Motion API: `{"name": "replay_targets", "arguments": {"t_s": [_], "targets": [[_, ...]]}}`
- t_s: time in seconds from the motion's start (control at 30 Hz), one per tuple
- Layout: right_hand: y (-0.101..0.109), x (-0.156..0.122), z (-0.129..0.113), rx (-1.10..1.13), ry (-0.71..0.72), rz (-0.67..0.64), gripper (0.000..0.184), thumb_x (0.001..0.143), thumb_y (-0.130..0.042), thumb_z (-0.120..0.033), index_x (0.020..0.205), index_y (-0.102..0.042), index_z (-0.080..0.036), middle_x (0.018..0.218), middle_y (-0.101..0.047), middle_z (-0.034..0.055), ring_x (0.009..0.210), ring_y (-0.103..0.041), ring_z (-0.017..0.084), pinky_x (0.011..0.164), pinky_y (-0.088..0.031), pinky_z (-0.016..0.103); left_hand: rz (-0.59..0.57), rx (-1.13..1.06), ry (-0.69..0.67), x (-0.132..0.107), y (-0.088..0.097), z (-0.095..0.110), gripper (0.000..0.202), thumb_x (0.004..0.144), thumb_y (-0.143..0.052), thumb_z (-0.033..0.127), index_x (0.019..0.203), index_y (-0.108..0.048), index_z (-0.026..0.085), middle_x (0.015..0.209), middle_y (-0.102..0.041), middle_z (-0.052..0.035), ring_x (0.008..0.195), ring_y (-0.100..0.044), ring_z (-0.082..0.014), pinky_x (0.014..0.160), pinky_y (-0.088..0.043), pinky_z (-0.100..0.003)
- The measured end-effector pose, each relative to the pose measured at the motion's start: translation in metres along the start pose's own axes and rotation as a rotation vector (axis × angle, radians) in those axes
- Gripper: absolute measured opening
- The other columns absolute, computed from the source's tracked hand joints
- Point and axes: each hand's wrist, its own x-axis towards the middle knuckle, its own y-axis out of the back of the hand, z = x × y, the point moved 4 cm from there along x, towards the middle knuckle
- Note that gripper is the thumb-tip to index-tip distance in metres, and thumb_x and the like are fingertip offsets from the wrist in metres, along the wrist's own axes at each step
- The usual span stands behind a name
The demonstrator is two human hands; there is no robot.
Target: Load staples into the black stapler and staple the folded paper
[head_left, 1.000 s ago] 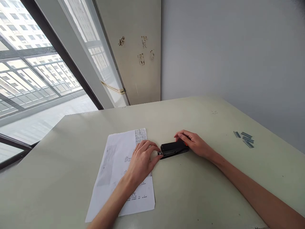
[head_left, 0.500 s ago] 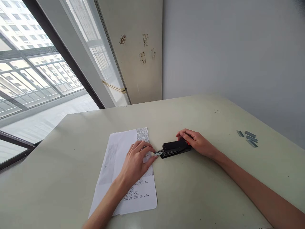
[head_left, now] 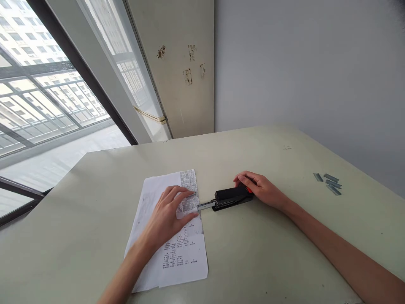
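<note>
A black stapler (head_left: 232,197) lies on the table, its metal staple tray (head_left: 206,204) sticking out of the front toward the left. The rear end, with a red part showing, is in the grip of my right hand (head_left: 257,187). Over the printed paper sheets (head_left: 172,268) is my left hand (head_left: 171,211), thumb and fingers spread apart around the tip of the tray. Nothing shows clearly between those fingers. The tray's end reaches the right edge of the paper.
Several grey staple strips (head_left: 332,184) lie on the table (head_left: 268,253) to the right. Behind the table stand a grey wall (head_left: 300,63) and a worn beige cabinet panel (head_left: 190,101). A window (head_left: 47,84) is at the left.
The metal tray extends farther out of the stapler. My left hand has moved left and its fingers have spread off the tray's tip. My right hand stays on the stapler.
</note>
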Motion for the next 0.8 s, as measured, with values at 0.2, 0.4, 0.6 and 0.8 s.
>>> {"name": "replay_targets", "arguments": {"t_s": [0.2, 0.4, 0.6, 0.8], "targets": [[0.000, 0.000, 0.001, 0.011, -0.015, -0.012, 0.053, 0.102, -0.041, -0.068, 0.104, -0.070, -0.024, 0.103, -0.075, 0.0060, 0.087, -0.062, 0.021, 0.076, -0.048, 0.033, 0.055, 0.111, 0.091, 0.008, -0.005, -0.024, 0.027, 0.099, -0.064, 0.047, 0.117, -0.071, 0.027, 0.126, -0.067, -0.0066, 0.123, -0.057, -0.0311, 0.102, -0.051, -0.051], [-0.001, -0.001, 0.000, 0.028, -0.023, -0.016, 0.050, 0.102, -0.043, -0.066, 0.102, -0.070, -0.024, 0.101, -0.073, 0.0047, 0.081, -0.058, 0.019, 0.073, -0.046, 0.032, 0.100, 0.101, 0.058, 0.016, -0.017, -0.024, 0.024, 0.104, -0.057, 0.045, 0.102, -0.071, 0.025, 0.116, -0.071, -0.0066, 0.114, -0.061, -0.0293, 0.096, -0.053, -0.048], [-0.001, 0.000, 0.002, 0.035, -0.032, -0.017, 0.047, 0.102, -0.044, -0.064, 0.102, -0.070, -0.025, 0.101, -0.071, 0.0036, 0.075, -0.054, 0.018, 0.070, -0.044, 0.032, 0.088, -0.027, 0.054, 0.010, 0.001, 0.001, 0.022, 0.108, -0.050, 0.040, 0.107, -0.067, 0.025, 0.102, -0.073, -0.0030, 0.095, -0.068, -0.0213, 0.084, -0.056, -0.037], [-0.002, -0.001, 0.001, 0.027, -0.027, -0.012, 0.045, 0.103, -0.045, -0.062, 0.101, -0.070, -0.025, 0.099, -0.070, 0.0021, 0.070, -0.050, 0.016, 0.068, -0.042, 0.031, 0.097, -0.035, -0.098, 0.007, 0.004, 0.032, 0.017, 0.107, -0.055, 0.031, 0.113, -0.070, 0.026, 0.107, -0.074, -0.0023, 0.097, -0.067, -0.0206, 0.084, -0.055, -0.037]]}}
